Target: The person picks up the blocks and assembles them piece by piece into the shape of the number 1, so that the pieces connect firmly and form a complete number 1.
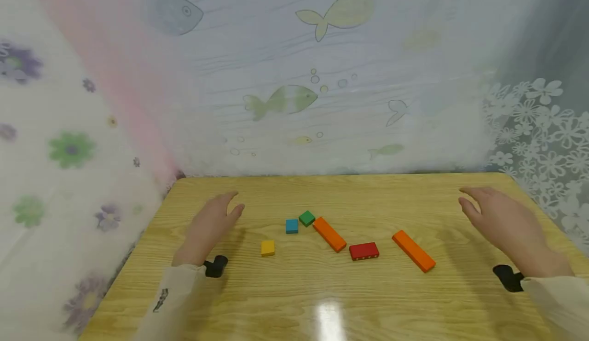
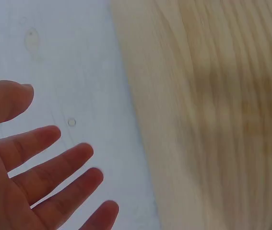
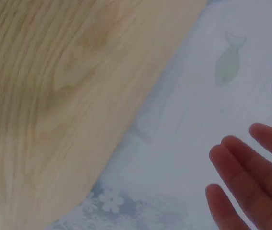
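Observation:
Over the left part of the table my left hand (image 1: 209, 227) hovers with nothing in it, and its fingers (image 2: 54, 172) are spread in the left wrist view. My right hand (image 1: 508, 223) is likewise above the right side, holding nothing, its fingers (image 3: 251, 184) loosely extended. Between the hands lie building bricks: a yellow brick (image 1: 268, 248) nearest the left hand, a blue brick (image 1: 292, 226), a green brick (image 1: 307, 218), a long orange brick (image 1: 329, 234), a red brick (image 1: 364, 251) with studs facing the front, and another long orange brick (image 1: 413, 251) nearest the right hand.
The wooden table (image 1: 294, 295) ends at the back against a pale curtain (image 1: 276, 60) printed with fish. A flowered cloth (image 1: 60, 187) hangs along the left side, and white lace flowers (image 1: 547, 131) show at the right.

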### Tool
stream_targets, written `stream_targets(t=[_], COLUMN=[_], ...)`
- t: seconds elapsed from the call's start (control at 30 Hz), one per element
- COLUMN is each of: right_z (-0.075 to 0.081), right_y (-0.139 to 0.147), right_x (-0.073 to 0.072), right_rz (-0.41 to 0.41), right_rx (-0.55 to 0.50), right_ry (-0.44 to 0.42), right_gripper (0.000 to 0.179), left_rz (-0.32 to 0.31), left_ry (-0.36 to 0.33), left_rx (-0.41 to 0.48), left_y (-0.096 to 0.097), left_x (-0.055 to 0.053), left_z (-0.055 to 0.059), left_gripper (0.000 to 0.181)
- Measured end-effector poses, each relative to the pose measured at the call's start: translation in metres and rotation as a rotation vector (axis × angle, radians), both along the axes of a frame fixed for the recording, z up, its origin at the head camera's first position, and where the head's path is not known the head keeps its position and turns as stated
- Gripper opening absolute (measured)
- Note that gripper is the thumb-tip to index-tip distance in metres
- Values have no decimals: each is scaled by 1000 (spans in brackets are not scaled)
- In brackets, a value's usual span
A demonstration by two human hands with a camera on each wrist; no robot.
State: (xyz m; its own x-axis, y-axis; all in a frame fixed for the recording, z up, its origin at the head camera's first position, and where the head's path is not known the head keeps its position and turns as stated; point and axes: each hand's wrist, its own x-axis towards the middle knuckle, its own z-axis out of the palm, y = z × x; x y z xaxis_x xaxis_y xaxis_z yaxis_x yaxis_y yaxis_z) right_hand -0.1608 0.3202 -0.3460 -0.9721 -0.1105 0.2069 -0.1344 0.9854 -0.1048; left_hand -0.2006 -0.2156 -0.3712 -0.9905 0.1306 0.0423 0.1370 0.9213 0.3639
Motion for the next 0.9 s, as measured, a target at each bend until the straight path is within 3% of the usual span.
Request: stream_targets(t=[0.17,0.4,0.53,0.77,0.9], right_z=[-12,-39,-46,-50,-54], right_y=[-5,-31,-47,-73,-81], right_x=[5,11,8,3,1], right_rz=[29,91,97,158,184], right_rx=[-201,-447,-524,-824,-879], right_ry=[-83,-90,-85,-15,-25], right_gripper=[44,41,40,42,44], left_rz=[7,38,-26,-139,-207], left_ry=[-49,-122,-160,-191,-257], left_rx=[151,347,470,559,688], left_y=[27,61,83,109,117], left_x=[8,15,19,25,27], left_z=[-10,-22,-25,-32,-38], left_gripper=[61,46,42,45,45])
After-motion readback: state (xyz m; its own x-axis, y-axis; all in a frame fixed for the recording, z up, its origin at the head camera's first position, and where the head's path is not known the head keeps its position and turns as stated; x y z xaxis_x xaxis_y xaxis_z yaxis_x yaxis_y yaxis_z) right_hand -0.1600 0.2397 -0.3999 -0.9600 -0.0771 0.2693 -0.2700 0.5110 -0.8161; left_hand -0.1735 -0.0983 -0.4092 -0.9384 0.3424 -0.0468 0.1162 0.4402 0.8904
